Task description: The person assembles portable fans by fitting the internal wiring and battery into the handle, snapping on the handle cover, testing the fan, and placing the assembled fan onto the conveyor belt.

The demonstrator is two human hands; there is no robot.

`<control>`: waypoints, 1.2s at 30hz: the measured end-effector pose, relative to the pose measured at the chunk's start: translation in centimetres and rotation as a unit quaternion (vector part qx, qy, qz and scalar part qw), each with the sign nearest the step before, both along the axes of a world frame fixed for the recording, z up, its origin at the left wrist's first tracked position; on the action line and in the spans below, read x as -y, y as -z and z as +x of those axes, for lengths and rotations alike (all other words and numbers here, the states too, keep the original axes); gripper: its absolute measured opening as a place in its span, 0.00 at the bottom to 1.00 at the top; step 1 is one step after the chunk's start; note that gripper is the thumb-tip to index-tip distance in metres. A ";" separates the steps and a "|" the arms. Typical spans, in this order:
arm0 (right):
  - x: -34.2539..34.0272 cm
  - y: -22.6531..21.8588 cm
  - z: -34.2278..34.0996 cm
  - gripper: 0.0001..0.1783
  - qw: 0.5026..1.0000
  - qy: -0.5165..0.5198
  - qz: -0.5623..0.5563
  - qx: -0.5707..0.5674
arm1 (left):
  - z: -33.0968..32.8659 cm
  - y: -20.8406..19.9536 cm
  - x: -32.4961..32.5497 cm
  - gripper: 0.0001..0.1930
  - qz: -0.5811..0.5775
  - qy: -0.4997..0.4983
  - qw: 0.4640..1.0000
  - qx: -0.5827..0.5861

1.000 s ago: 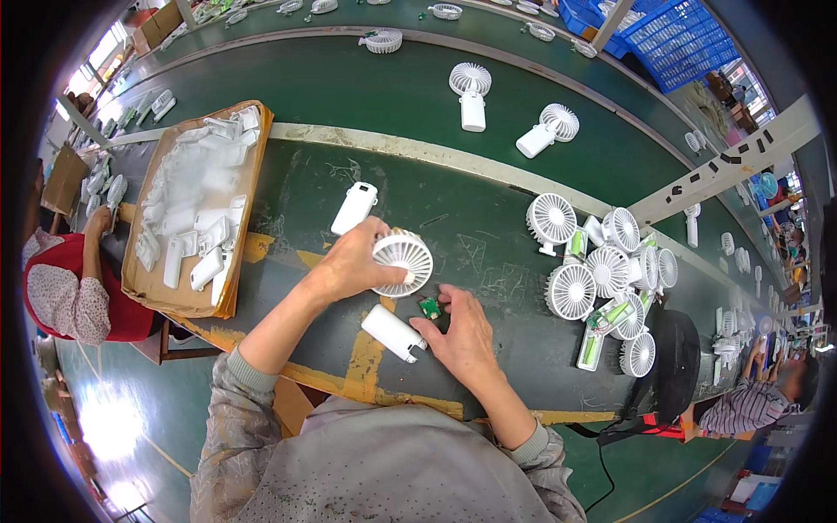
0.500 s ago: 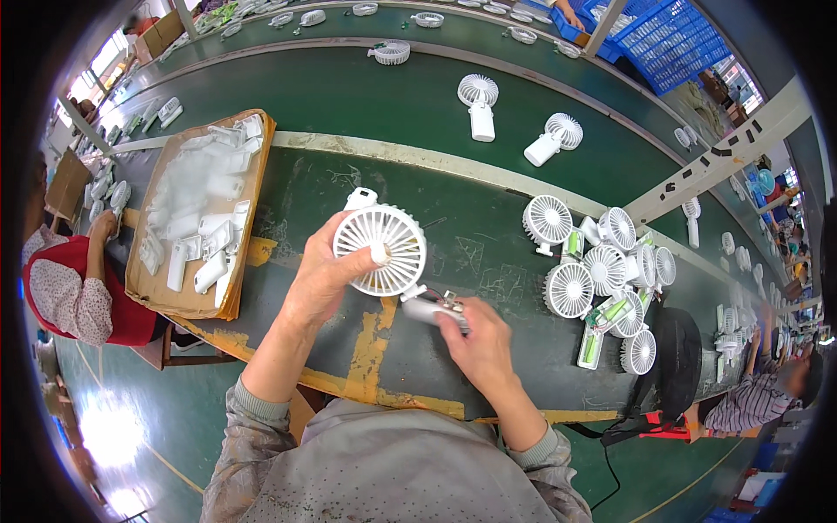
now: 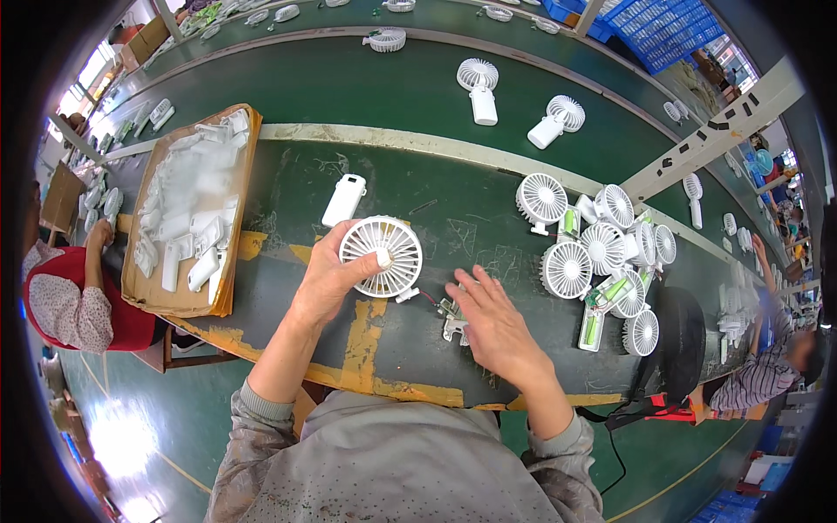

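Observation:
My left hand [image 3: 324,275] is closed around the round white fan head [image 3: 381,256], thumb across its hub. From the fan's lower edge a thin wire runs to a small circuit board with a pale, metallic-looking piece [image 3: 453,322]. My right hand [image 3: 497,327] lies just right of that board, fingers spread and palm down; whether the fingertips touch the board is unclear. Beyond the fan head, a white handle shell [image 3: 344,200] rests on the green worktable [image 3: 418,187].
A cardboard tray [image 3: 250,166] of white shells is at left, beside a seated person in red [image 3: 61,296]. Several fans with green-cased parts [image 3: 602,253] cluster at right, near a black chair back [image 3: 678,336]. Two fans [image 3: 478,91] lie on the green belt beyond a pale rail.
My right hand has let go of the white part it gripped, and its fingers have spread. The fan head sits clear of the handle shell, which shows fully now. The view has shifted slightly.

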State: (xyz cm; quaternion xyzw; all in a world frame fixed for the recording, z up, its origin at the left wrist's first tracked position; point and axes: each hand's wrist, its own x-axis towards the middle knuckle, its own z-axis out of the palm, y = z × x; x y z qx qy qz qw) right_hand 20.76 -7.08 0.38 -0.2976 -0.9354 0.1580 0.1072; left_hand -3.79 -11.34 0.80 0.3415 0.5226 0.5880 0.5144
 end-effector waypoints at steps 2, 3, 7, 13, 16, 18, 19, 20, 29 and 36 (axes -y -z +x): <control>-0.5 0.5 0.2 0.30 0.998 -0.010 -0.040 0.036 | 0.1 -0.8 -0.2 0.26 0.006 0.000 1.000 -0.010; -0.5 0.3 0.1 0.28 0.997 -0.031 -0.038 0.059 | 0.1 -1.0 0.0 0.27 0.008 -0.007 1.000 -0.021; -0.7 -1.5 -1.0 0.19 0.977 0.017 -0.131 0.168 | -0.1 -0.9 -0.2 0.28 0.019 -0.020 0.999 -0.030; -1.4 1.1 -0.2 0.17 0.923 0.169 -0.347 0.008 | -0.2 -1.6 -0.6 0.31 0.044 -0.041 0.998 -0.008; -0.9 2.5 0.3 0.19 0.736 0.183 -0.615 -0.215 | 0.1 -2.3 -0.5 0.32 0.054 -0.042 0.998 -0.003; -0.4 3.4 0.5 0.21 0.637 0.150 -0.682 -0.326 | 0.3 -2.6 -0.5 0.32 0.075 -0.042 0.996 0.009; -0.4 3.8 0.6 0.21 0.635 0.152 -0.683 -0.327 | 0.4 -2.7 -0.3 0.32 0.072 -0.040 0.997 0.009; -0.5 4.1 0.6 0.23 0.562 0.159 -0.729 -0.358 | 0.5 -2.8 -0.1 0.34 0.067 -0.011 0.997 0.022; 1.0 3.4 -0.9 0.12 0.584 0.164 -0.728 -0.320 | 3.8 -2.0 -0.7 0.29 0.021 0.049 0.997 -0.055; 2.1 2.6 -1.2 0.13 0.605 0.136 -0.713 -0.327 | 4.0 -0.2 -1.2 0.28 -0.002 0.038 0.996 -0.084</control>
